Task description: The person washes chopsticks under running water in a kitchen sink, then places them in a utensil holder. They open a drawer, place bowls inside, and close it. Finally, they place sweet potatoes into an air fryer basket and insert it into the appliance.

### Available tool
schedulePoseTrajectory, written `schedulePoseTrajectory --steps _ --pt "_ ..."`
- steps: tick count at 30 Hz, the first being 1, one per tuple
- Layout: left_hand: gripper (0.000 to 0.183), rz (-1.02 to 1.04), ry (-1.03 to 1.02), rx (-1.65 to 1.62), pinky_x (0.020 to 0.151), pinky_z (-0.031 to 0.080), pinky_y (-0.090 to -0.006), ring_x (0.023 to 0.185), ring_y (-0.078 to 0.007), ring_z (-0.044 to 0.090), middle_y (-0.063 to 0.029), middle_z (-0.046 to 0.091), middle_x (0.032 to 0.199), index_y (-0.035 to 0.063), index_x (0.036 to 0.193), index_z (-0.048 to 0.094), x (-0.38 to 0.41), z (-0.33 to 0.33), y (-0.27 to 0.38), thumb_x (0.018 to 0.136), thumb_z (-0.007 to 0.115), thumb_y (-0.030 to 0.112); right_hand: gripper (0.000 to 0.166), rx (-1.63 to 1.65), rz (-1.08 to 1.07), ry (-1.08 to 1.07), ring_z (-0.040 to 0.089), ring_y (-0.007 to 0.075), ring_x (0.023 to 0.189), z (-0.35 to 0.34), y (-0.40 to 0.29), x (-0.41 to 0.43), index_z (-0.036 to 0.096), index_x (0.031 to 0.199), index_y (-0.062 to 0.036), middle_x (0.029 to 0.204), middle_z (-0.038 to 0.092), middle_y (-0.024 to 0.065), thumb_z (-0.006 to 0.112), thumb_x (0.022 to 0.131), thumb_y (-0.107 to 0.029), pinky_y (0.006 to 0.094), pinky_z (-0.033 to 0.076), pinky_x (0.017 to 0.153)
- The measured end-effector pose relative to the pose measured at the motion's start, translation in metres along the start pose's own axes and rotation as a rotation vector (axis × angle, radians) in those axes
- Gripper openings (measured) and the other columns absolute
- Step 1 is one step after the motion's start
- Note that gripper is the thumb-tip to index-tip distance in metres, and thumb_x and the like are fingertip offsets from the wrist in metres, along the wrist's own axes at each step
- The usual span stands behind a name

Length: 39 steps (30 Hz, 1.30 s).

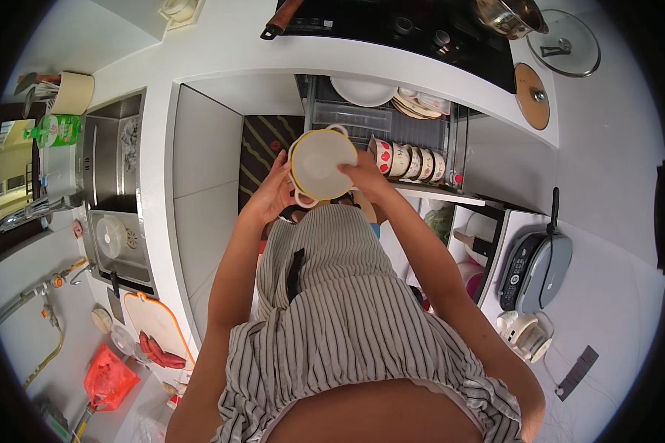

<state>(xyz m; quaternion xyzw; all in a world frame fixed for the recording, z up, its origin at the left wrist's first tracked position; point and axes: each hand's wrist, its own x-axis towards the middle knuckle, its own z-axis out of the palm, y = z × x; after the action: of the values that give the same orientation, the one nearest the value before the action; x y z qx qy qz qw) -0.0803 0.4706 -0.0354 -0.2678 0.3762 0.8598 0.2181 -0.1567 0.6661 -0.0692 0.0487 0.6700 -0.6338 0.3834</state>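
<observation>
Between both hands is a white two-handled bowl (322,163) with a yellow rim, its inside turned up towards me. My left hand (272,191) holds it from the left side, near the lower loop handle. My right hand (366,173) grips the right side, with the thumb over the rim. An open pull-out drawer basket (350,117) lies just beyond and to the right of the bowl. A row of patterned bowls (400,159) stands on edge in it, close to my right hand. Further back in the basket are a white plate (364,88) and several stacked dishes (415,106).
A black cooktop (360,25) with a metal pot (507,16) is above the drawer. Left is a steel sink (111,166), with a cutting board (158,326) nearer me. A grey electric cooking appliance (543,271) sits on the right-hand counter. A striped mat (266,149) covers the floor.
</observation>
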Motion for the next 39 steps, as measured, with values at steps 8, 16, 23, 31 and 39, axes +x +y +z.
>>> schedulePoseTrajectory --steps 8,16,23,31,39 --pt "0.045 0.027 -0.088 -0.069 0.073 0.052 -0.0361 0.092 -0.0214 0.059 -0.0126 0.056 0.106 0.0035 0.115 0.042 0.004 -0.026 -0.02 0.091 0.03 0.04 0.026 -0.285 0.14 -0.127 0.06 0.0215 0.081 0.004 -0.025 -0.001 0.056 0.096 0.0064 0.083 0.06 0.015 0.053 0.077 -0.012 0.0311 0.049 0.067" --pt "0.047 0.136 -0.117 -0.217 0.071 0.053 -0.0362 0.092 -0.0244 0.059 -0.0151 0.053 0.109 0.0003 0.116 0.041 0.007 -0.036 -0.042 0.085 0.038 0.035 0.033 -1.054 -0.068 -0.072 0.059 0.0349 0.084 0.001 -0.058 -0.001 0.059 0.085 0.0038 0.088 0.061 0.0213 0.05 0.076 -0.026 0.0427 0.046 0.075" --pt "0.072 0.101 -0.298 -0.03 0.085 0.047 -0.0406 0.11 -0.0275 0.048 -0.0107 0.042 0.125 0.01 0.135 0.022 0.0 -0.019 -0.009 0.07 0.052 0.002 0.027 -1.114 -0.243 -0.121 0.058 0.0364 0.085 -0.008 -0.082 -0.014 0.057 0.088 0.004 0.086 0.061 0.021 0.049 0.078 -0.02 0.0433 0.046 0.075" --pt "0.075 0.136 -0.238 -0.02 0.083 0.048 -0.0371 0.114 -0.0241 0.045 -0.0086 0.038 0.128 0.0118 0.136 0.019 0.007 0.002 -0.009 0.07 0.048 -0.006 0.036 -1.29 -0.197 -0.05 0.061 0.0313 0.071 -0.007 -0.096 -0.015 0.049 0.11 0.0005 0.08 0.061 0.0187 0.051 0.08 -0.02 0.0421 0.049 0.065" --pt "0.052 0.2 0.164 0.058 0.07 0.055 -0.0322 0.09 -0.0247 0.061 -0.0147 0.051 0.111 0.0031 0.124 0.033 0.034 -0.001 -0.021 0.072 0.043 -0.001 0.035 -0.799 -0.15 -0.192 0.056 0.0136 0.055 -0.039 -0.125 -0.007 0.051 0.116 -0.0071 0.079 0.058 0.0127 0.043 0.082 -0.008 0.0251 0.048 0.053"
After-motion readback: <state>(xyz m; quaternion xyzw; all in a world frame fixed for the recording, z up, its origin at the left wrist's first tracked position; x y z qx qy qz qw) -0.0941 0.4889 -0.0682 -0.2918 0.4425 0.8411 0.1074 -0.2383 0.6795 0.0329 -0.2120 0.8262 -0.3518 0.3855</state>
